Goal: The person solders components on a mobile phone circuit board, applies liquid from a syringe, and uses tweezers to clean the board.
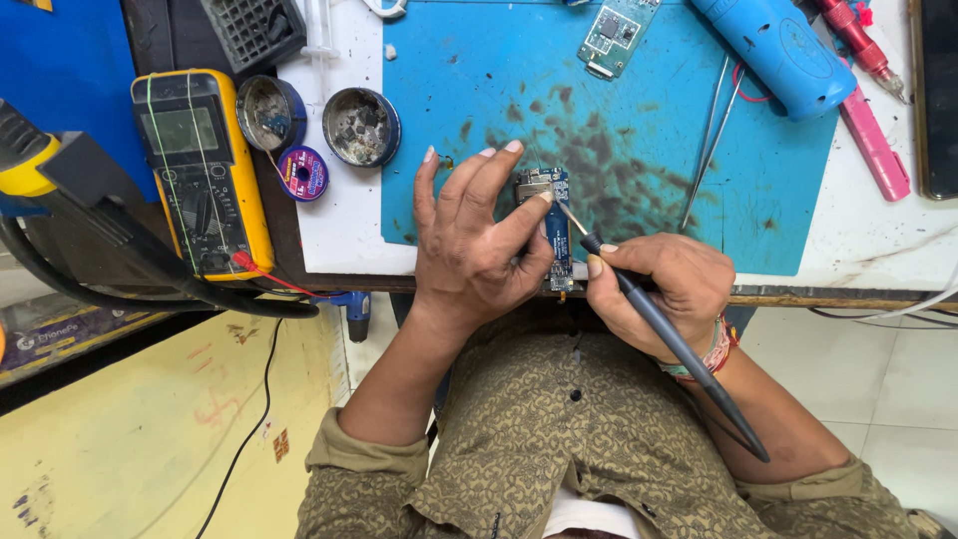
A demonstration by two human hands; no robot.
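Note:
My left hand (477, 240) presses a narrow blue circuit board (556, 225) against the near edge of a stained blue work mat (639, 130), thumb and forefinger on it. My right hand (667, 284) grips a dark soldering iron (679, 344) like a pen. Its metal tip touches the upper end of the board, close to a silver connector. The lower part of the board is hidden behind my left hand.
A yellow multimeter (200, 170) with a red probe lies at the left. Two round tins (361, 126) and a small solder reel (303, 173) sit beside the mat. Tweezers (711, 140), a green board (615, 35), a blue cylinder (773, 50) and a pink tool (873, 145) lie farther back.

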